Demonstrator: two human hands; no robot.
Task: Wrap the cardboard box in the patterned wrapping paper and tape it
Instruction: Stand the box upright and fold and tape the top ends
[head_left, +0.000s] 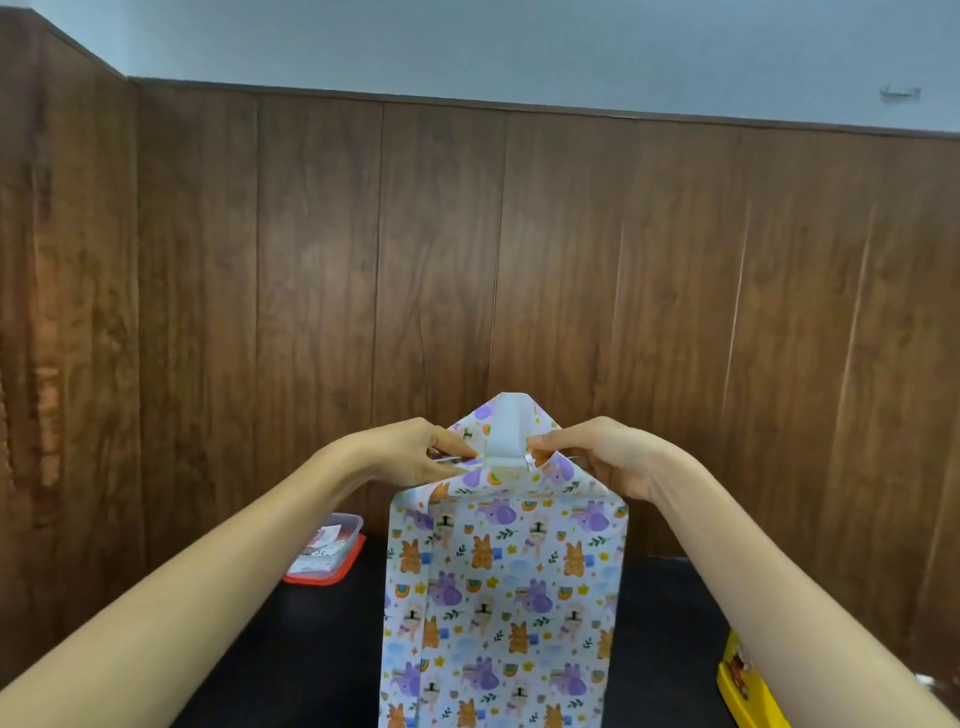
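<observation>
Wrapped box (501, 597) upright at lower centre on dark table (311, 649). Left hand (415, 457) and right hand (602, 457) each pinch top paper flap (506, 426) edges.

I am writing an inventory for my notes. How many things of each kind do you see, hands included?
Wrapped box: 1
Clear container with red edge: 1
Yellow object: 1
Hands: 2, left hand and right hand
Total: 5

Your wrapping paper (504, 597) is white with orange bunnies, purple animals and rainbows; the counter (291, 649) is black, the clear container (324, 545) red-edged.
</observation>
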